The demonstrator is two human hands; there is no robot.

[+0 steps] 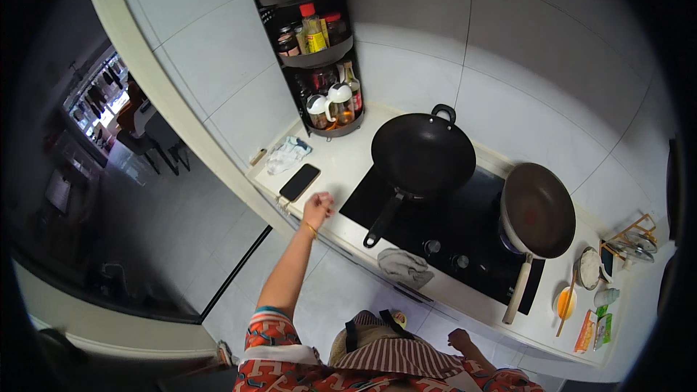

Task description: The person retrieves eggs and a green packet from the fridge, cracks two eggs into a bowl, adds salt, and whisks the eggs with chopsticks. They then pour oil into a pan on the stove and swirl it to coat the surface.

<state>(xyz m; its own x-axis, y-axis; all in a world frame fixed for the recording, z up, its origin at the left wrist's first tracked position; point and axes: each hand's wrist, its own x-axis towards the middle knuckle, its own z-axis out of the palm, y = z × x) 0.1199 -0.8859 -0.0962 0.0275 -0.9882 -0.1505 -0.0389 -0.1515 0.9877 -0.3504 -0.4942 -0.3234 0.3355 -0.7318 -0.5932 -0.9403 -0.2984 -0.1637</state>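
My left hand (318,210) hangs over the front edge of the white countertop (343,166), with fingers loosely bent and nothing visible in them. Just beyond it lies a black smartphone (300,182). A black wok (423,149) stands on the left side of the black cooktop (435,218), its handle pointing towards me. On the right side rests a brown-lined frying pan (538,212) with a pale handle. Low in front of my body is my right hand (459,339), its fingers curled; whether it holds anything is unclear. A grey cloth (405,268) lies at the counter's front edge.
A corner rack (317,57) holds bottles, jars and oil pots. A crumpled cloth (288,154) lies near it. At right are a bowl of white food (589,268), a bowl of beaten egg (564,296) with chopsticks (567,305) across it, packets (586,332) and pot lids (631,250).
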